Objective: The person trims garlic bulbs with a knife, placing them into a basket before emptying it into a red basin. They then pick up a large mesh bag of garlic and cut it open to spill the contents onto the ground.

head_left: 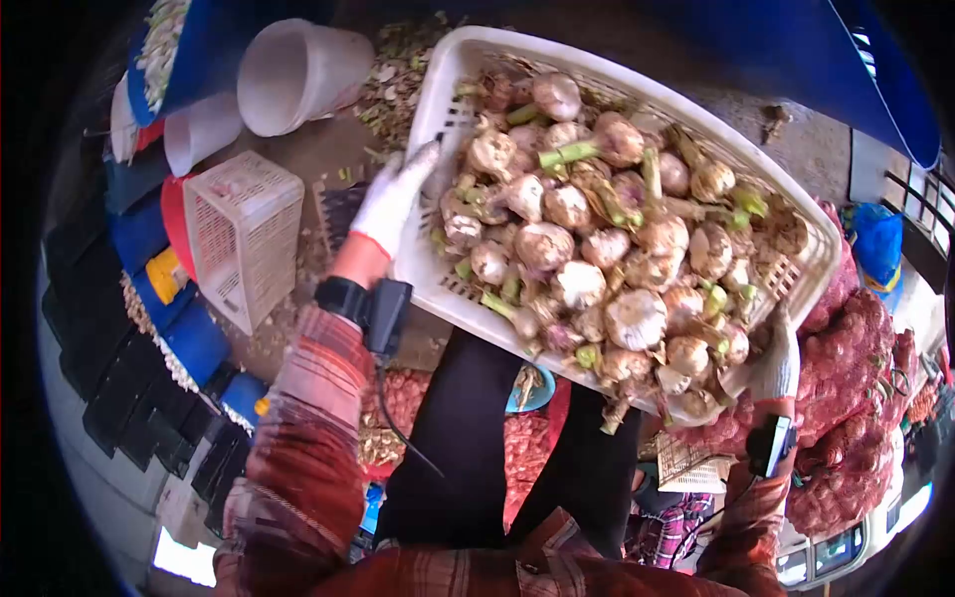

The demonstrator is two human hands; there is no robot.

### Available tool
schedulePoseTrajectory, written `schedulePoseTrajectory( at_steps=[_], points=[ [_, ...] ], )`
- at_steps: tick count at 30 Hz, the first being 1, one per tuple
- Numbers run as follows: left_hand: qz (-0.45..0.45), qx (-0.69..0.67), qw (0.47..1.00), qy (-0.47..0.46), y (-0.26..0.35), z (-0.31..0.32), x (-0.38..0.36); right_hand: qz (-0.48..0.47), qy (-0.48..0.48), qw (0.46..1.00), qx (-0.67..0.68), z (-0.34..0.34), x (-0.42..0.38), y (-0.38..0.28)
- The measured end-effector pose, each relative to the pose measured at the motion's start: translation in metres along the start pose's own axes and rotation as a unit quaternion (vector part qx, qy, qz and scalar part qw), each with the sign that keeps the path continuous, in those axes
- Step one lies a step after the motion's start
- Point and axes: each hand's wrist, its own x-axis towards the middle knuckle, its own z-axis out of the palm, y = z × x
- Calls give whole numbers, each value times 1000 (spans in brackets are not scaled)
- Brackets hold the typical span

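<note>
A white plastic basket full of garlic bulbs with cut stems fills the upper middle of the view, tilted above my legs. My left hand, in a white glove, grips its left side, with the fingers at the rim. At the lower right corner my right hand, in a dirty glove, holds the basket, its fingers partly hidden by the rim and bulbs. One bulb hangs over the near edge.
An empty white crate stands at the left, below white buckets. Red mesh sacks of garlic are piled at the right. Blue tubs line the far left. Peelings litter the floor.
</note>
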Motion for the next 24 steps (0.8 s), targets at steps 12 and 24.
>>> schedulePoseTrajectory(
  at_steps=[12, 24],
  points=[
    [-139, -136, 975, 104, -5, -10, -42, 2, -61, 995, -79, 7, 55, -33],
    [-15, -202, 967, 156, -76, -1, -114, -135, -99, 975, -150, 70, 84, -76]
  ],
)
